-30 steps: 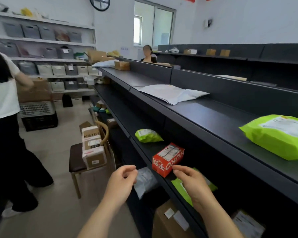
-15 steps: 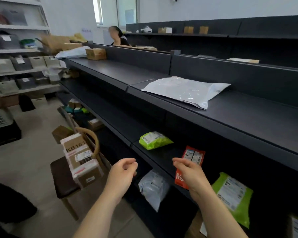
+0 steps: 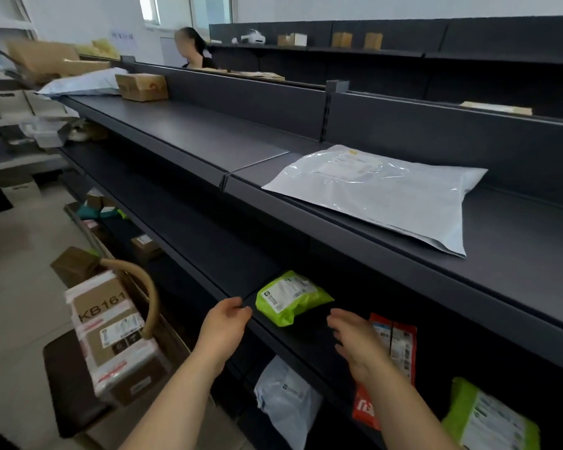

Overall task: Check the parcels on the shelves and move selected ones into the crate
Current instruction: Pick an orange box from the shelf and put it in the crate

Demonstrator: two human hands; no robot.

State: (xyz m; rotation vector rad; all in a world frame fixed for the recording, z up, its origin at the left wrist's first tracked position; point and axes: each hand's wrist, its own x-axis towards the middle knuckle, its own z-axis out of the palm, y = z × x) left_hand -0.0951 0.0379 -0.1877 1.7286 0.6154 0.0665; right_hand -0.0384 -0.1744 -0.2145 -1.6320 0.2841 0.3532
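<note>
- Now your left hand [image 3: 223, 329] hovers just left of the green parcel [image 3: 290, 298], fingers loosely curled and gripping nothing. Its fingertips sit at the front lip of the middle shelf [image 3: 208, 254]; whether they touch it, you cannot tell.
- Your right hand [image 3: 355, 339] is just right of and below that parcel, fingers relaxed and slightly spread, empty.
- The green parcel lies on the middle shelf near its front edge, label up, between your two hands and touched by neither.
- Right of it, partly hidden by your right hand, is a red parcel [image 3: 392, 349]. Whether the hand touches it is unclear.
- Farther right and lower, a second green bag [image 3: 488, 420] leans.
- Below the green parcel, a grey bag [image 3: 286, 394] sits on a lower level.
- Above and to its right, a white mailer [image 3: 377, 193] lies flat on the top shelf [image 3: 192, 131].
- Left of it, well apart, taped boxes [image 3: 111, 332] are stacked on a dark chair [image 3: 65, 384], the top one marked KB161.
- Far above and left of it, a brown box [image 3: 142, 87] rests at the top shelf's far end.
</note>
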